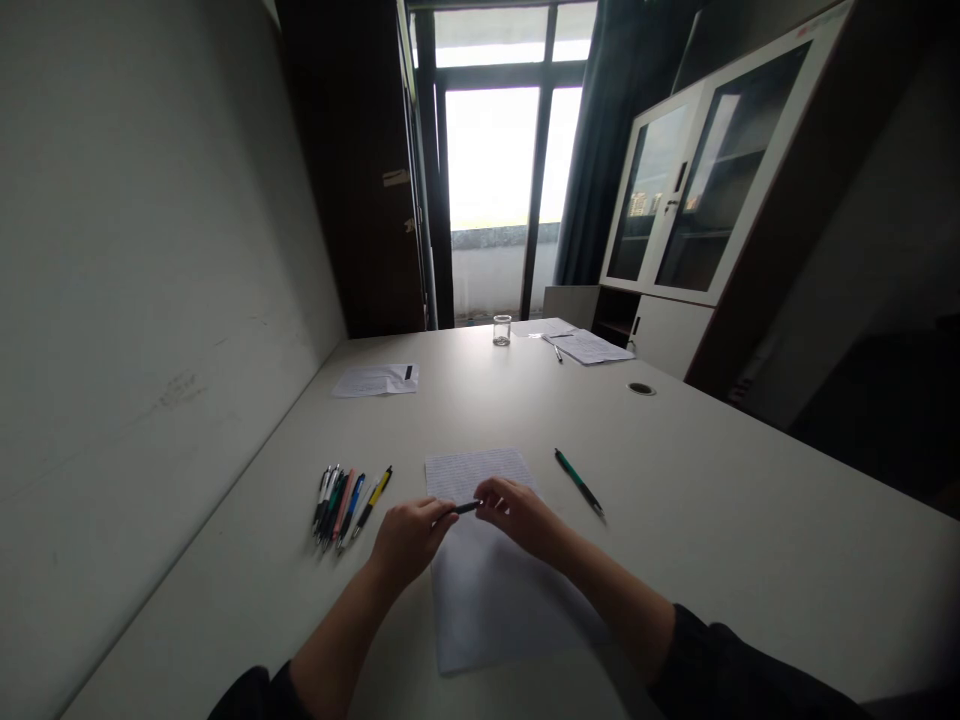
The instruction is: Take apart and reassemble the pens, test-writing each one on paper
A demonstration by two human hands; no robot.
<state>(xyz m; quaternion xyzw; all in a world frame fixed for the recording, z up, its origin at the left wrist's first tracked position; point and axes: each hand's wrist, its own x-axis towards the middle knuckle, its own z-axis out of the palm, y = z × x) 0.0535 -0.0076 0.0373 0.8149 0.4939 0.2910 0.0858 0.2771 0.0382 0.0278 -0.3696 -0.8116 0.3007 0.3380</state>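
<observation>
Over the sheet of paper [491, 610], whose upper part carries lines of handwriting, my two hands meet at a dark pen [466, 507]. My left hand [411, 535] is closed on one end, pinching it between thumb and fingers. The fingers of my right hand [516, 510] are curled round the other end, partly hiding it. To the right lies a green pen [577, 480] on the table. On the left, a group of several pens [341, 505] lies side by side, in black, white, green, pink, blue and yellow.
The white table [712, 530] runs along a wall on the left. Farther off are a sheet in a clear sleeve [377, 380], a glass cup [502, 331], a stack of papers [592, 346] and a pen [558, 353]. A round cable hole [641, 389] is at the right.
</observation>
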